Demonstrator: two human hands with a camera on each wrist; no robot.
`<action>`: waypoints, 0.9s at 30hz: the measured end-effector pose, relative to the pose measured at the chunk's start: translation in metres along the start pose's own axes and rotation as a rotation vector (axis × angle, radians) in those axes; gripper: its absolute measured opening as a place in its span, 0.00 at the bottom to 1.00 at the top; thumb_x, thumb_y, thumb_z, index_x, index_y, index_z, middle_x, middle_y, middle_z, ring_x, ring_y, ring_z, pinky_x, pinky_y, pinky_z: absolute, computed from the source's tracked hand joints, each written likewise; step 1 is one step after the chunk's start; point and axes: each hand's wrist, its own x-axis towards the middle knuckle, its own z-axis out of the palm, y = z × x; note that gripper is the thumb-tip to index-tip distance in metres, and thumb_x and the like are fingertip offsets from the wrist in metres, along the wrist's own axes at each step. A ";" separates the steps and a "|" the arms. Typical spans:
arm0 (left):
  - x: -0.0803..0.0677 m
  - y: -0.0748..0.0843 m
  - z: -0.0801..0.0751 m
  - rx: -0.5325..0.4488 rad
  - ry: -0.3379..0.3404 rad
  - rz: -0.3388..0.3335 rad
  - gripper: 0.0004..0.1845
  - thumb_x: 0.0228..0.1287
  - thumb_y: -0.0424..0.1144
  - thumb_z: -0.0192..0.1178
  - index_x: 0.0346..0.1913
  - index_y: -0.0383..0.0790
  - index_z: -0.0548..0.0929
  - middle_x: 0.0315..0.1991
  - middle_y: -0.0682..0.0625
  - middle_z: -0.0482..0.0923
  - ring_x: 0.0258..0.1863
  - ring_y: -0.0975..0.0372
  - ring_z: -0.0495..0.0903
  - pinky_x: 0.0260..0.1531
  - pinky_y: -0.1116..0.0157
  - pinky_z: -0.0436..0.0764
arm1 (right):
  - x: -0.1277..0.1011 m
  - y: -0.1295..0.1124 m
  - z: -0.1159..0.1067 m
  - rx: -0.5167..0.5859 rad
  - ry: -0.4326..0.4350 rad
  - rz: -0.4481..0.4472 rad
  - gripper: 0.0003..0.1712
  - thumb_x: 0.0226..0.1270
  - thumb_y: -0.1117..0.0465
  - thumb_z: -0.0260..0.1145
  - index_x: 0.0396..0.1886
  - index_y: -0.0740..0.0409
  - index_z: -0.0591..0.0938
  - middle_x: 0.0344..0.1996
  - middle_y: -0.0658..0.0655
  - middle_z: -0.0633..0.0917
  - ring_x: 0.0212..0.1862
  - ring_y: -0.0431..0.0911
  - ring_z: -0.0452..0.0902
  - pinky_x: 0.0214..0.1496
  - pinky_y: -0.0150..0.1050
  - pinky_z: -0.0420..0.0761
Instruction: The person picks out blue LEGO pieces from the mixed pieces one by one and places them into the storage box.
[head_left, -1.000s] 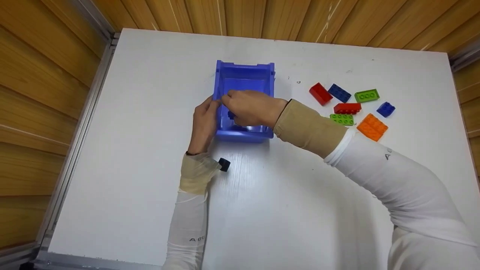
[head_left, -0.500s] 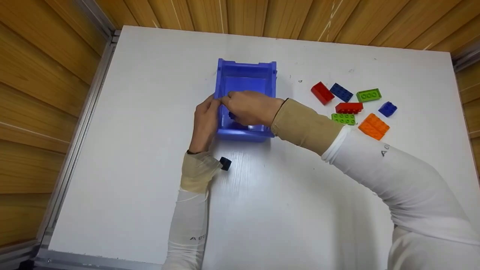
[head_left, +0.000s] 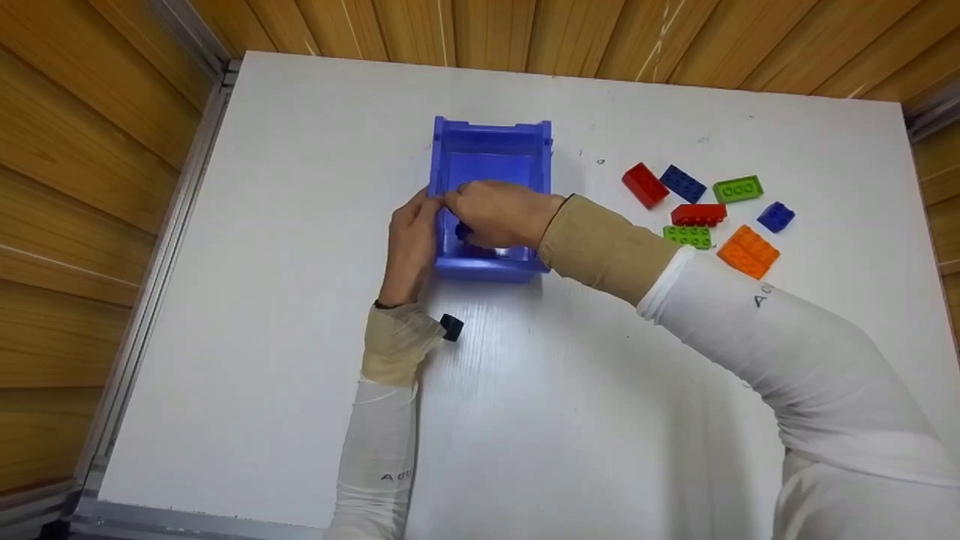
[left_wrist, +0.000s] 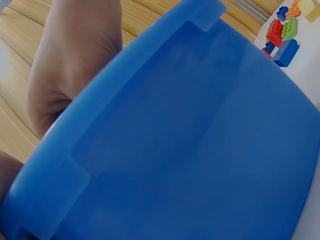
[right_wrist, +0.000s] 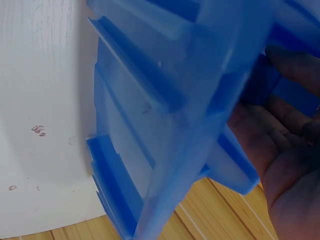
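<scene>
The left hand (head_left: 409, 244) gripped the blue bin (head_left: 487, 268) by its side wall. Inside, the right hand (head_left: 501, 215) held a dark blue block (right_wrist: 262, 79) between its fingers; 2 red blocks (head_left: 699, 215) lay well to those fingers' right.

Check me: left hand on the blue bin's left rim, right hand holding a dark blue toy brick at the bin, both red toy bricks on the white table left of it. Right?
Both red toy bricks lie right of the blue bin, not left: see the head view. Rest holds: left hand, right hand with dark blue toy brick, white table.
</scene>
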 end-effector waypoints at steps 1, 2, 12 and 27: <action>0.000 0.000 0.000 0.000 0.000 -0.001 0.19 0.79 0.37 0.50 0.59 0.34 0.88 0.29 0.52 0.67 0.29 0.62 0.65 0.30 0.65 0.63 | 0.001 0.000 0.000 0.012 -0.001 0.001 0.20 0.73 0.67 0.69 0.58 0.75 0.78 0.48 0.70 0.85 0.51 0.61 0.84 0.56 0.53 0.82; 0.000 0.000 0.000 0.000 0.002 -0.001 0.19 0.80 0.37 0.50 0.59 0.34 0.88 0.29 0.52 0.67 0.29 0.63 0.65 0.30 0.65 0.63 | 0.002 0.001 0.001 0.025 -0.002 0.004 0.19 0.73 0.67 0.69 0.57 0.74 0.78 0.47 0.70 0.85 0.50 0.61 0.84 0.55 0.53 0.82; 0.001 -0.001 -0.001 0.032 0.003 0.004 0.20 0.80 0.39 0.49 0.57 0.35 0.89 0.40 0.45 0.81 0.38 0.61 0.74 0.40 0.65 0.71 | 0.010 0.003 0.008 0.045 -0.008 0.018 0.18 0.68 0.70 0.71 0.54 0.74 0.80 0.47 0.71 0.86 0.49 0.60 0.85 0.53 0.52 0.83; 0.002 0.000 -0.001 0.077 -0.002 0.000 0.19 0.81 0.40 0.49 0.56 0.34 0.88 0.47 0.45 0.83 0.49 0.52 0.78 0.47 0.63 0.73 | 0.020 0.004 0.014 0.079 -0.068 0.086 0.09 0.70 0.72 0.68 0.48 0.69 0.83 0.43 0.66 0.87 0.44 0.54 0.82 0.50 0.50 0.83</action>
